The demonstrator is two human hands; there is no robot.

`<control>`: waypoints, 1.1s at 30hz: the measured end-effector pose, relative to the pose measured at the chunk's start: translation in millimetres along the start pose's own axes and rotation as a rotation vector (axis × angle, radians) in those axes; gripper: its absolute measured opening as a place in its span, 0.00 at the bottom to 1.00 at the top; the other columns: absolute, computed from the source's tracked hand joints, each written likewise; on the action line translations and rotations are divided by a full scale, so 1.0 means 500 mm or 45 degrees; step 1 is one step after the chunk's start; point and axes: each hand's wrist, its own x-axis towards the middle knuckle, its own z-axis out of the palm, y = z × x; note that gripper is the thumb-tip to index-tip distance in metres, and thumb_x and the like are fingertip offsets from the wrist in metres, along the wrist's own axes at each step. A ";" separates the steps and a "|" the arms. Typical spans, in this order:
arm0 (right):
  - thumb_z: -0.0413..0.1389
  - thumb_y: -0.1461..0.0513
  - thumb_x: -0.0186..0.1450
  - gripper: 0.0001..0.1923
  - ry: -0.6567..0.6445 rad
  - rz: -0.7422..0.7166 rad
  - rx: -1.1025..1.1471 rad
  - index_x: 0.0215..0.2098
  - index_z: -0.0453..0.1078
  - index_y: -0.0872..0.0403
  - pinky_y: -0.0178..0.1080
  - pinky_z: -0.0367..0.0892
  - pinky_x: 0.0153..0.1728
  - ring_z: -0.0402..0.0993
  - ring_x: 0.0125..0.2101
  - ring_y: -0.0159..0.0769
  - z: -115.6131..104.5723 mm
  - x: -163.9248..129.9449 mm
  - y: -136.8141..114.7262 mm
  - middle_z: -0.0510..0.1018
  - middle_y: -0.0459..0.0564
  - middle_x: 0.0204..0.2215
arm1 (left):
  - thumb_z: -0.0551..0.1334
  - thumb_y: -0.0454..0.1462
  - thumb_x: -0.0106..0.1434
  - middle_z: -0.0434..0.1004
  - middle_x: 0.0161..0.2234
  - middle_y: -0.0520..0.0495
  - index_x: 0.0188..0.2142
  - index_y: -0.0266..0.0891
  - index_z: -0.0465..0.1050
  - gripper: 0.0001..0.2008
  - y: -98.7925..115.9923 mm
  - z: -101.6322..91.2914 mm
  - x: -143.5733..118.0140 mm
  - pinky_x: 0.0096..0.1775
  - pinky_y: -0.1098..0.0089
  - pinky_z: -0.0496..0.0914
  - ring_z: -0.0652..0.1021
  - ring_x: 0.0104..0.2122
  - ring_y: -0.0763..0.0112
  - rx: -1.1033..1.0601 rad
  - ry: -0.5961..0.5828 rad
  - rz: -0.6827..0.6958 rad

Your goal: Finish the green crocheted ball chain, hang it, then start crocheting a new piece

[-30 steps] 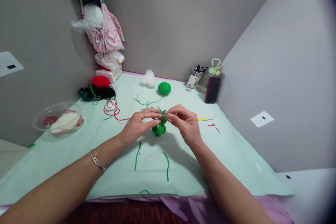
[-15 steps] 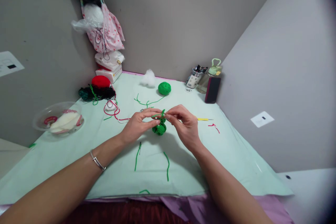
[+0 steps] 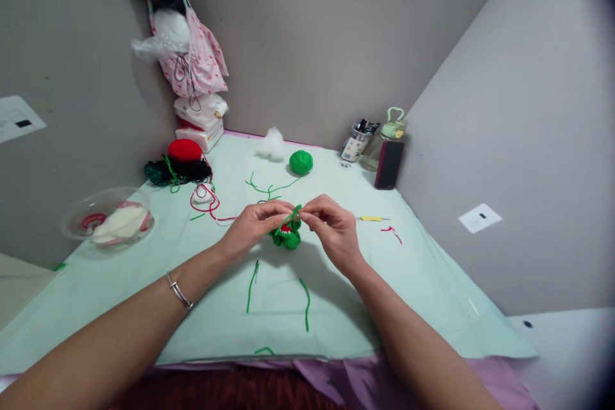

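Grey-walled corner, mint cloth-covered table, yarn ball, scraps

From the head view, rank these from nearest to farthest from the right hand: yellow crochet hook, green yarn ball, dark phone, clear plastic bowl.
From the right hand:
1. Yellow crochet hook, on the cloth just to its right.
2. Green yarn ball, behind it, toward the wall.
3. Dark phone, far right, propped against the wall.
4. Clear plastic bowl, at the far left edge.

Single view, worn on your head: it looks forward and down over the mint-green table cover toward the wall corner at 12 o'clock, close above both forearms. The 3 o'clock edge darkens, probably lens vignette.
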 end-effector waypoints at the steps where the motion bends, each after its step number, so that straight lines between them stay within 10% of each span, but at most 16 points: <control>1: 0.64 0.59 0.64 0.05 -0.004 0.023 0.034 0.30 0.79 0.49 0.39 0.65 0.29 0.69 0.28 0.34 0.002 -0.001 0.002 0.76 0.47 0.29 | 0.68 0.44 0.63 0.80 0.44 0.45 0.33 0.41 0.82 0.10 0.000 0.001 0.001 0.44 0.63 0.68 0.76 0.42 0.62 -0.030 -0.001 -0.018; 25: 0.57 0.59 0.71 0.10 0.019 -0.198 -0.254 0.32 0.73 0.51 0.38 0.65 0.32 0.70 0.30 0.34 0.012 -0.008 -0.002 0.74 0.46 0.28 | 0.69 0.43 0.61 0.76 0.37 0.49 0.32 0.41 0.78 0.08 0.008 0.008 0.003 0.41 0.66 0.65 0.72 0.37 0.67 -0.180 -0.028 -0.149; 33: 0.58 0.55 0.69 0.10 -0.209 0.176 0.062 0.44 0.76 0.51 0.41 0.71 0.46 0.77 0.44 0.38 -0.010 0.011 0.010 0.81 0.50 0.43 | 0.70 0.42 0.59 0.72 0.39 0.48 0.32 0.39 0.77 0.09 0.019 -0.008 0.004 0.42 0.65 0.66 0.74 0.37 0.66 0.089 -0.129 -0.176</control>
